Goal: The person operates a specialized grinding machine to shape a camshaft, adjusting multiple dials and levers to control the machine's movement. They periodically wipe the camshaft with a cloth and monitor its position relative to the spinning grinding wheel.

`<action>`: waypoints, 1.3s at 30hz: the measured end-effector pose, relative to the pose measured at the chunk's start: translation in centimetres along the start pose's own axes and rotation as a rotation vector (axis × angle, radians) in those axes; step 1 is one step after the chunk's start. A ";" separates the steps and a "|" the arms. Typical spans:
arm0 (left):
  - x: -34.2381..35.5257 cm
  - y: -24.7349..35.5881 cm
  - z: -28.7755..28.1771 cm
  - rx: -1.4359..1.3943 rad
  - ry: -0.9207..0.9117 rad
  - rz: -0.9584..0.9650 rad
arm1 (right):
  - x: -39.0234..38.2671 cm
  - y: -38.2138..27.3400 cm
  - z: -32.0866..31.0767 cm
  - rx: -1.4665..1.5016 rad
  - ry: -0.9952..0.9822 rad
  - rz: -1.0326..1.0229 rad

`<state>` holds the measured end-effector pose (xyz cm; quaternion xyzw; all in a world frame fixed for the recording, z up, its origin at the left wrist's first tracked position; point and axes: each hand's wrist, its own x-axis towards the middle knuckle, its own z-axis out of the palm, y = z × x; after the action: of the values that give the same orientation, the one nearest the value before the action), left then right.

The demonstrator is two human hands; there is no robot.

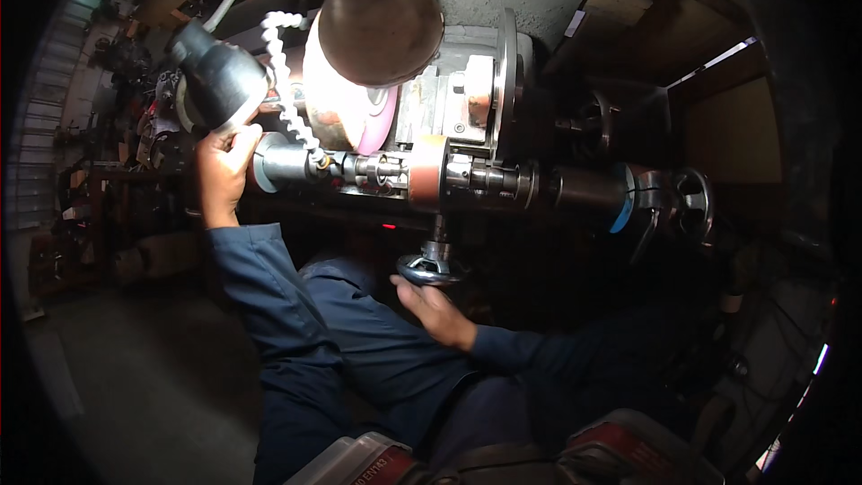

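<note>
Legible print stands on the red label (pixel 382 468) of a rounded, greyish, translucent plastic cartridge (pixel 339 451) at the lower edge of the head view: 1 line of small light characters, letters and numerals together, running at a slant, climbing to the right. To its right, a 2nd rounded plastic cartridge (pixel 669 442) carries a dark red label (pixel 612 440), too dim and blurred to read. A bright blue patch (pixel 621 215) curves around the dark, metallic horizontal cylinder (pixel 588 190); whether it bears marks cannot be told.
</note>
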<state>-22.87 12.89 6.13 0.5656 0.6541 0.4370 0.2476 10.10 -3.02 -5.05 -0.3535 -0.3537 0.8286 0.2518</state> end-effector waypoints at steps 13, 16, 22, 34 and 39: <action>0.1 0.0 0.4 -0.017 0.049 0.040 | -0.2 1.8 1.5 -0.088 0.497 0.035; 0.2 0.2 0.8 -0.019 0.065 0.076 | 1.7 1.6 2.6 -0.066 0.496 0.077; 0.3 0.5 0.5 -0.047 0.031 0.069 | 3.8 3.6 3.2 -0.158 0.617 0.095; 0.6 0.4 1.2 0.003 -0.005 0.003 | 0.0 1.8 -6.5 1.034 -0.313 0.285; 0.4 0.1 -1.6 -0.018 0.045 -0.021 | -1.1 18.7 -18.0 0.588 0.186 0.698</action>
<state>-24.24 12.80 7.07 0.5463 0.6616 0.4529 0.2424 21.42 -8.09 -27.92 -0.4380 0.0606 0.8935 0.0781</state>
